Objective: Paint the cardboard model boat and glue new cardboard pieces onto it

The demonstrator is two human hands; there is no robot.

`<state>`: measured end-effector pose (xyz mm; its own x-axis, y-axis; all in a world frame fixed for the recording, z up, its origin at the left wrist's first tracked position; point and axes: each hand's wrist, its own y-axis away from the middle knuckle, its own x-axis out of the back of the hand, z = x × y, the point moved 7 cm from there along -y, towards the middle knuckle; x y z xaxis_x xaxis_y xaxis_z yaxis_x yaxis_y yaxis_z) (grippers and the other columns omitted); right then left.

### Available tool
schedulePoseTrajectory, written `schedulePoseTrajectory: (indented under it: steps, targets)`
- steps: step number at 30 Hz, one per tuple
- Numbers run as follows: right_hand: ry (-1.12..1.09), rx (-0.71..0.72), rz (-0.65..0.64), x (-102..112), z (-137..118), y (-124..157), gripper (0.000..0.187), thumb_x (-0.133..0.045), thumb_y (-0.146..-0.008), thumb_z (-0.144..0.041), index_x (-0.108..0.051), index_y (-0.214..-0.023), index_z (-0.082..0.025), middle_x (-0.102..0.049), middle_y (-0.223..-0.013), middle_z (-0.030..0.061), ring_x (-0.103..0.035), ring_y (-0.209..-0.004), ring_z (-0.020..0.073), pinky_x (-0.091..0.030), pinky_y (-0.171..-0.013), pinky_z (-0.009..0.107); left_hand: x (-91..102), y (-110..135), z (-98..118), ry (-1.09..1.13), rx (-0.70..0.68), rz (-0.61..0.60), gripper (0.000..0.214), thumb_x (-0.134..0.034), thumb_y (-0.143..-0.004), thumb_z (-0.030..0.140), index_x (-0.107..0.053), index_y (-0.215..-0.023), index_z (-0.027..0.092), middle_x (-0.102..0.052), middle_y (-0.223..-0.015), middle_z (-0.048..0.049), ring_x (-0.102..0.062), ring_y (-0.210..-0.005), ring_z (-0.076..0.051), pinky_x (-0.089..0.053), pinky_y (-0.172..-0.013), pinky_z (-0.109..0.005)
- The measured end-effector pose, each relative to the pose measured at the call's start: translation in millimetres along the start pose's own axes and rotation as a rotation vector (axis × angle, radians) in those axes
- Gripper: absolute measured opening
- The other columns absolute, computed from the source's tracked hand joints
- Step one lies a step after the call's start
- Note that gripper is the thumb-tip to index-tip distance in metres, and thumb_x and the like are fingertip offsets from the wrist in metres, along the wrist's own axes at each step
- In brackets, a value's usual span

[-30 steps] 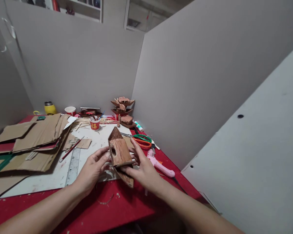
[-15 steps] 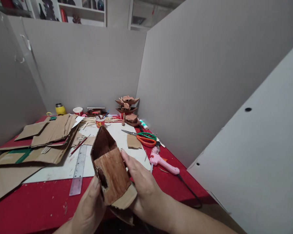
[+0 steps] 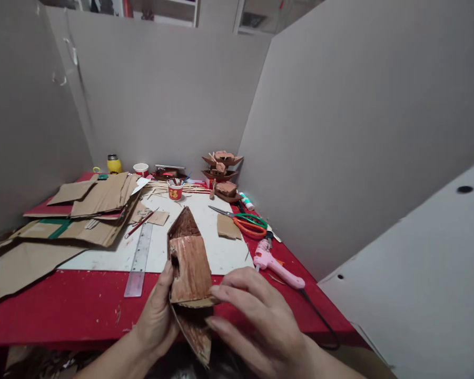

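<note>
The left hand (image 3: 157,317) grips the brown cardboard model (image 3: 190,269) above the red surface's (image 3: 63,316) near edge, long axis running away, pointed tip toward the far wall, the right hand (image 3: 260,326) loosely spread beside it.

A red-covered desk (image 3: 63,316) carries a white work board (image 3: 205,252). A steel ruler (image 3: 139,259) lies across the board's near edge, with a red pencil (image 3: 139,225) beyond it. Loose brown cardboard sheets (image 3: 98,202) are piled on the left. Scissors with green and orange handles (image 3: 247,223) lie beside a small cardboard square (image 3: 227,227), and a pink glue gun (image 3: 276,263) is nearer. At the back stand a red paper cup of brushes (image 3: 175,190), a yellow bottle (image 3: 113,165) and a stack of small brown model boats (image 3: 222,171).
</note>
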<state>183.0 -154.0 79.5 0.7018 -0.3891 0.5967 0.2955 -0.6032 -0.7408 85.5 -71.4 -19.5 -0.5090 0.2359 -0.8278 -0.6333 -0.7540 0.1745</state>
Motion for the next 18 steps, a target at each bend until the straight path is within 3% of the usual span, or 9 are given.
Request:
schedulePoseTrajectory:
  steps: [5, 10, 18]
  targets:
    - [-0.053, 0.008, -0.048, -10, 1, -6, 0.023, -0.056, -0.086, -0.003, -0.059, -0.103, -0.018, -0.062, -0.081, 0.0067, -0.055, -0.072, 0.0191, -0.047, -0.064, 0.033, -0.7, 2, -3, -0.047, -0.015, 0.035, 0.059, -0.075, -0.071, 0.052, -0.066, -0.115, 0.014, -0.075, -0.091, -0.0103, -0.068, -0.092, -0.029, -0.051, -0.086, -0.039]
    - [-0.113, -0.068, -0.108, -15, 6, -6, 0.018, -0.055, -0.088, -0.005, -0.06, -0.096, -0.02, -0.061, -0.077, 0.0047, -0.054, -0.071, 0.0186, -0.046, -0.063, 0.031, 3.1, 2, 0, -0.114, -0.063, 0.024, 0.045, -0.07, -0.079, 0.045, -0.067, -0.113, 0.015, -0.073, -0.096, -0.0084, -0.065, -0.089, -0.021, -0.051, -0.078, -0.03]
    - [-0.109, -0.091, -0.131, -19, 8, 2, 0.016, -0.054, -0.088, -0.005, -0.061, -0.092, -0.019, -0.06, -0.076, 0.0051, -0.052, -0.07, 0.0183, -0.043, -0.062, 0.031, 5.3, 2, -5, -0.154, -0.062, 0.023, 0.031, -0.066, -0.084, 0.038, -0.068, -0.106, 0.017, -0.072, -0.095, -0.0062, -0.063, -0.078, -0.015, -0.05, -0.076, -0.027]
